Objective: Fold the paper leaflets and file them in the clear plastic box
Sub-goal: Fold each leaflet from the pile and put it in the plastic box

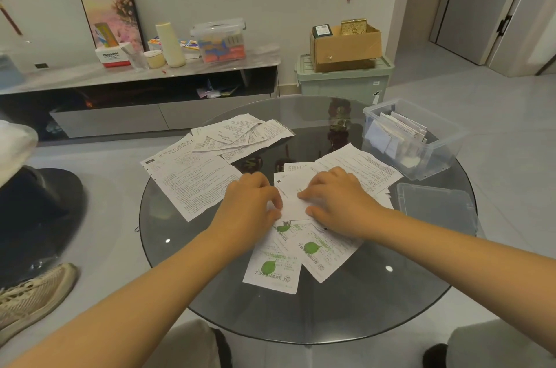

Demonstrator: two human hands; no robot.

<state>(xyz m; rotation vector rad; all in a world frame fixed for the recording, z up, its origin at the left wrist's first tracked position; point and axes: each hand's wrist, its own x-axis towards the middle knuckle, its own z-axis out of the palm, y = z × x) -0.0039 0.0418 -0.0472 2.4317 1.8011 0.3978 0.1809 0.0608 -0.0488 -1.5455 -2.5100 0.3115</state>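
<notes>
A small white leaflet (292,204) lies partly folded at the middle of the round glass table (391,301). My left hand (251,205) pinches its left edge with curled fingers. My right hand (340,202) presses on its right side, fingers and thumb bent round the fold. Under it lie leaflets with green leaf prints (279,262). The clear plastic box (413,139) stands at the table's far right and holds several folded leaflets. Its lid (436,206) lies flat in front of it.
A large printed sheet (192,181) and a fanned pile of leaflets (240,136) lie at the table's left and back. Another sheet (364,169) lies beyond my right hand. A shoe (33,295) and a dark chair base (36,217) are on the floor, left.
</notes>
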